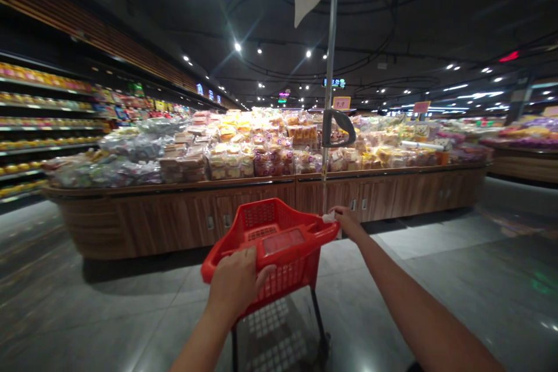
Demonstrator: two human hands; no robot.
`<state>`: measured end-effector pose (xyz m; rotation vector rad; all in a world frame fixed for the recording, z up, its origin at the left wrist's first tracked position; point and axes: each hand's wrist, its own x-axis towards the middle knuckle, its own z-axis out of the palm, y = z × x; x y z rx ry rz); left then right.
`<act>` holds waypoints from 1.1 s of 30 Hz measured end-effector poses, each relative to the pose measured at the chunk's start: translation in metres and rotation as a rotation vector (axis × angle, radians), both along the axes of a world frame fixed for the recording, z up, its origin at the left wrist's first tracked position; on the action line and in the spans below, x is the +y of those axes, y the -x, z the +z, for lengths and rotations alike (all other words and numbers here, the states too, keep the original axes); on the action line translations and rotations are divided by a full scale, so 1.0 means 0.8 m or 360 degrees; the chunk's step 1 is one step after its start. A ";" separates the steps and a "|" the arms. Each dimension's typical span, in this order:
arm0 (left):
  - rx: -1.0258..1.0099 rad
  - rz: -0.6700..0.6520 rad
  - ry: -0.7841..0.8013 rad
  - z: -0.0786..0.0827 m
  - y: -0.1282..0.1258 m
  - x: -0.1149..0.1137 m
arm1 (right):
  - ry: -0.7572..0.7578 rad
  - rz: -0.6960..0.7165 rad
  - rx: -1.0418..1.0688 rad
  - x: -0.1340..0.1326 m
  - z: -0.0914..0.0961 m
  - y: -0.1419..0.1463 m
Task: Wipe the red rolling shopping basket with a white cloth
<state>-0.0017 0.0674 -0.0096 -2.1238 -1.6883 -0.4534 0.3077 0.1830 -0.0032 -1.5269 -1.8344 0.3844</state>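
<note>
Gripping the red cart [285, 258] before the wooden counter [165, 218], I am clasping with my left hand [235, 280], farther from the counter, while my right hand [347, 223], nearer it, is touching a white scrap [329, 217], closure unclear; even pressure is probably steadying best.

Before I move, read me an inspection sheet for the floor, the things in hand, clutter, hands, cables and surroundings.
Surface: grey tiled floor, glossy with light reflections.
Things in hand: red shopping cart, in front of the wooden display stand.
Clutter: small white item by the right hand; can't tell what it is.
Hands: left hand on the handle, right hand at its right end; finger closure unclear.
Cables: nothing seen near the cart.
Surroundings: packaged goods piled on the stand; shelves to the left.
</note>
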 end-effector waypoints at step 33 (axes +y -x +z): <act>-0.0109 -0.0170 0.0102 0.002 0.065 0.010 | -0.0401 0.0075 0.0241 -0.080 -0.023 0.018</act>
